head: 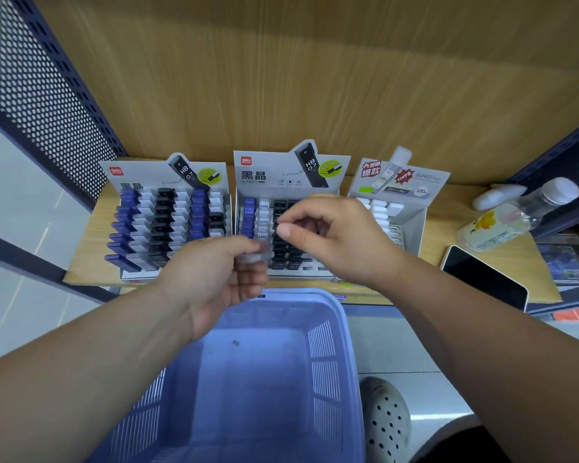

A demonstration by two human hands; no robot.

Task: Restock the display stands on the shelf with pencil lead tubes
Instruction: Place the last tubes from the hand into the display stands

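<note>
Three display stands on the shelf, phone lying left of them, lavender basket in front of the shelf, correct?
Not quite. The head view shows the phone lying right of the display stands, not left. Three stands on the shelf and the lavender basket in front are right.

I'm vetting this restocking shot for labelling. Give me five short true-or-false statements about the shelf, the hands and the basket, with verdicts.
1. Three display stands sit on the shelf: left stand, middle stand, right stand. True.
2. The right hand is in front of the left stand. False: it is in front of the middle stand.
3. The basket is packed with tubes. False: it is almost empty.
4. A phone lies on the shelf right of the stands. True.
5. The left hand holds nothing. False: it grips a clear item, too blurred to identify.
</note>
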